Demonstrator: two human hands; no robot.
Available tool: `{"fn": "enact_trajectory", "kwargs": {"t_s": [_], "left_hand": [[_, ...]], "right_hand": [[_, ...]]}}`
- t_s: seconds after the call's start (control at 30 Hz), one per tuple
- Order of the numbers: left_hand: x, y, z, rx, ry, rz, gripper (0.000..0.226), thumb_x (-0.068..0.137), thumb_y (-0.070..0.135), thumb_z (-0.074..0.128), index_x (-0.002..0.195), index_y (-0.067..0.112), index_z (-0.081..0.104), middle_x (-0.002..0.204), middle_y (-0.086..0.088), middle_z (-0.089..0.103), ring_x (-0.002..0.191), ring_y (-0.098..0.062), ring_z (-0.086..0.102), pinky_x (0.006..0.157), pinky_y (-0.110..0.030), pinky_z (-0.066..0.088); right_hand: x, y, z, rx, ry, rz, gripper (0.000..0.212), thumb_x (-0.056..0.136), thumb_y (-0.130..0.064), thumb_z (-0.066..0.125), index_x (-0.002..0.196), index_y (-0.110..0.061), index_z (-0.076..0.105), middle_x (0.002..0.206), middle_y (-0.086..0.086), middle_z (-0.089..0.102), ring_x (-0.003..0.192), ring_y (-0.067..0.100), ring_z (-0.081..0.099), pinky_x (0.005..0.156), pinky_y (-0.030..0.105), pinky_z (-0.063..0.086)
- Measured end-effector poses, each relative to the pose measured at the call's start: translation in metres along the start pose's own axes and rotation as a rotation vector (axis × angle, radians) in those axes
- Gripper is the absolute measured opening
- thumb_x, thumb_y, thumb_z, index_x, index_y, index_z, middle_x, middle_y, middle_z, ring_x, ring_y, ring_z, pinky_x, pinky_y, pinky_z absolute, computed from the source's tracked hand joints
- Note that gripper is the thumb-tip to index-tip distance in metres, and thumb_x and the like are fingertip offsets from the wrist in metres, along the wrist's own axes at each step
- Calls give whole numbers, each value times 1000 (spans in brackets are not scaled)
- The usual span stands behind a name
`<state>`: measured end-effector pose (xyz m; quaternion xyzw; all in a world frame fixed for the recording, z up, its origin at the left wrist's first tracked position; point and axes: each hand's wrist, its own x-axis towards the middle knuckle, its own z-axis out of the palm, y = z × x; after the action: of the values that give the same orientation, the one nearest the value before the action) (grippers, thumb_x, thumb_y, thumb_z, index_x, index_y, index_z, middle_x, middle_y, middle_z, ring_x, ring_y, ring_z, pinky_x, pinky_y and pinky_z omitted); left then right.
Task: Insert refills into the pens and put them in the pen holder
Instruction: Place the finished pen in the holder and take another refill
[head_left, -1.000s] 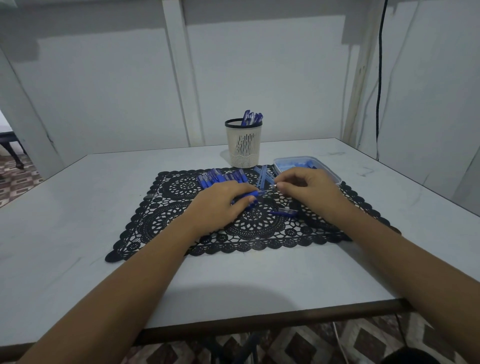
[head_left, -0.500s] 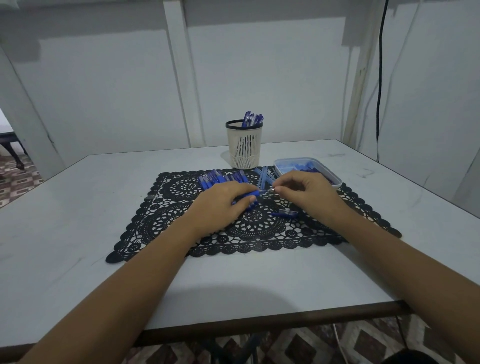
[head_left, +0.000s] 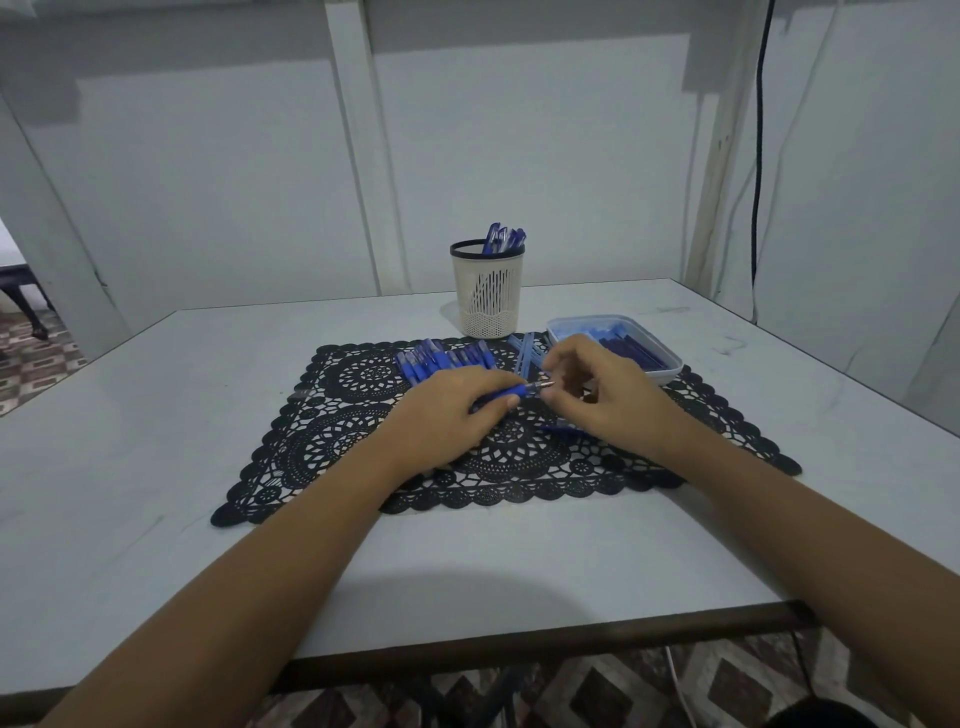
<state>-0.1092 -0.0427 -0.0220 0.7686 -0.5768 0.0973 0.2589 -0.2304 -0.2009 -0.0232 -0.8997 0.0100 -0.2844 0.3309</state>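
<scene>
So here's where we're at. Our left hand is wrapped round a blue plastic pen, fingers curled over the barrel, holding it low over the black lace-pattern placemat. The pen's long axis runs roughly left to right, and its silver tip pokes out of the fist straight at our right hand.

That's the bit everything hangs on. The right fingers are curled in just beside that tip, thumb and forefinger drawn close. Whether they actually pinch it or sit a hair off, we honestly can't tell from here. Our guess is we're finishing the tip end, so any push or twist has to go along that same axis, toward the left fist.

After that the pen goes in the cream perforated plastic pen holder with a dark rim. It stands upright past the mat's far edge, with a few blue pens already sticking out. The left hand looks nearer to it.

In the way:
- 1 row of loose blue pens lying between the hands and the holder
- some pale blue tubes beside them
- the clear plastic tray near the right hand
- a small blue piece on the mat, tucked under the right hand

Lifting over the row should be safer than sliding across.
</scene>
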Motion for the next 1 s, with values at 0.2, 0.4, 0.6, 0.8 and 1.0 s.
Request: {"fn": "enact_trajectory", "kwargs": {"t_s": [0.2,0.4,0.6,0.8,1.0], "left_hand": [[-1,1,0,18,-12,29,29,94,31,49,119,23,60,102,3,66,91,-11,58,81,-33,47],[0,2,0,4,-9,49,29,94,31,49,119,22,60,102,3,66,92,-12,58,81,-34,48],[-1,3,0,18,-34,45,29,94,31,48,120,23,59,105,4,65,94,-11,57,84,-33,46],[-1,4,0,25,-48,47,30,94,32,48,121,24,59,107,4,65,96,-10,57,84,-35,47],[-2,5,-1,14,-31,48,29,94,30,48,120,23,59,105,3,66,94,-10,57,84,-32,46]], "right_hand": [[2,2,1,-47,-35,39,14,91,-26,53,78,-24,57,70,-8,58,63,0,50,58,10,36],[1,3,3,31,-78,39,6,91,-25,53,89,-29,49,78,3,60,71,14,53,65,26,42],[1,4,3,-19,-64,59,23,94,-31,45,74,-24,54,66,-8,54,62,5,48,62,25,38],[2,6,3,-38,-85,64,13,92,-27,51,83,-18,56,66,-11,52,59,0,44,58,16,35],[0,7,1,27,-118,104,8,92,-30,49,88,-24,52,66,-10,53,59,-1,45,60,19,37]]}}
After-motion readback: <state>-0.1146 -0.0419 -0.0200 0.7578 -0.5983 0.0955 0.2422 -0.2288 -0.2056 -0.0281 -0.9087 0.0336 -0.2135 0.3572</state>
